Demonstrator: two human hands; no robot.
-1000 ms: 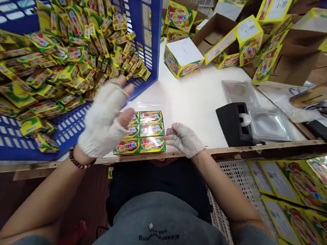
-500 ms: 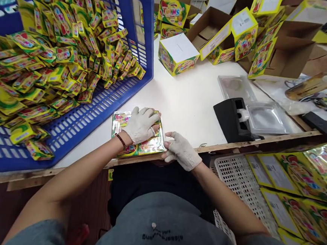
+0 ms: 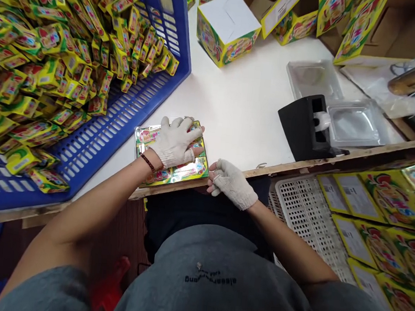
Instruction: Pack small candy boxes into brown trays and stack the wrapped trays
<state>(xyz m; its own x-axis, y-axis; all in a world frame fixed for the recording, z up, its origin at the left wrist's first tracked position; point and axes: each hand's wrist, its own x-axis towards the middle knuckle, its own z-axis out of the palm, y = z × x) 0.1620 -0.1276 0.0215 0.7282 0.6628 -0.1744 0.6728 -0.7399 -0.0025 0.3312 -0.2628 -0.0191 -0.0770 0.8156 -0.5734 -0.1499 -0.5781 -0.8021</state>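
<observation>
A packing workshop: blue plastic crate [image 3: 184, 48] (heaped with small printed boxes [image 3: 51, 38]), open cartons [image 3: 385, 33], tape dispenser [image 3: 297, 129], white workbench [image 3: 239, 115].

Glossy yellow-green pack [image 3: 186, 169]; flat at table edge [image 3: 274, 169]

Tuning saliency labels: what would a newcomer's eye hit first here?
Probably the heap of yellow boxes in the blue crate at left. Next, the gloved left hand spread over a shiny pack at the white table's front edge, the right hand just right of it.

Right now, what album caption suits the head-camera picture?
Gloved left hand spread over a block of small boxes, right hand by its corner, blue basket of similar boxes nearby.
</observation>
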